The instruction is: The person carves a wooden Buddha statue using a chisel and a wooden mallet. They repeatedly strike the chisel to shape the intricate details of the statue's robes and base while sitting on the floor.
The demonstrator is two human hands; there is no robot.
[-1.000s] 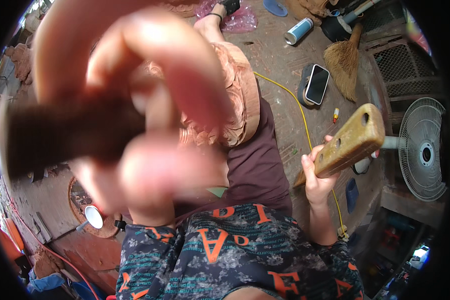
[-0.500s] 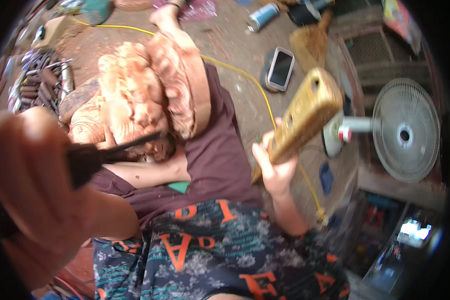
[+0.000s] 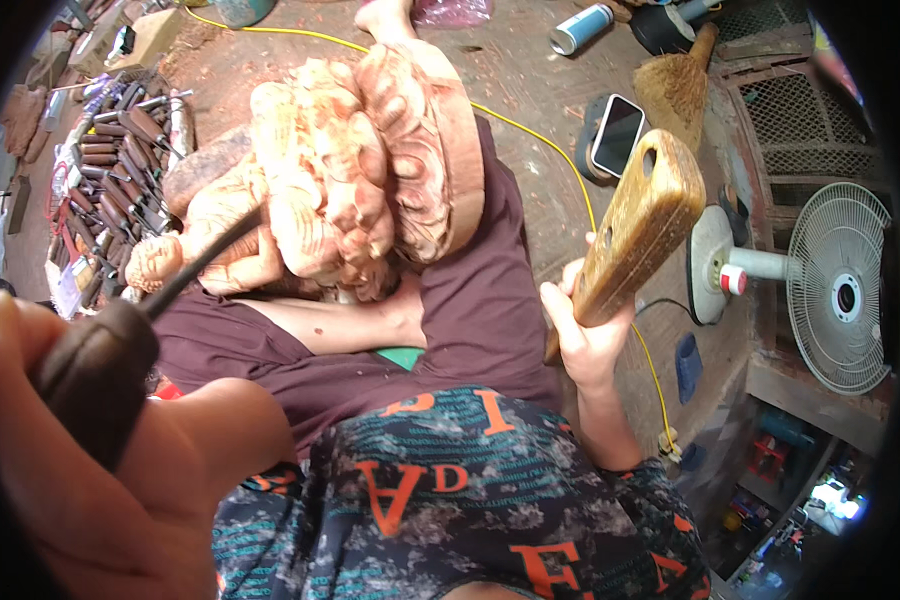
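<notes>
Left hand [image 3: 110, 490] is wrapping tightly round a dark-handled chisel [image 3: 110, 360], shaft pointing over the carved wooden figure [image 3: 320, 185], touching or not cannot tell; a slipping tip could be gouging the carving or nicking the bare leg [image 3: 360, 325]. Figure is lying base rightward at the leg, maybe rocking if hit off-centre. Right hand [image 3: 595, 340] is clasping a wooden mallet [image 3: 642, 225], possibly glancing if swung askew.

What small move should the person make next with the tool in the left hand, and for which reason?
Probably lower the left hand so the tip of the dark-handled tool meets the carved wooden figure. The hand looks large and close to the camera, so the tool seems raised above the carving, while the right hand holds the wooden block out to the side.
</notes>
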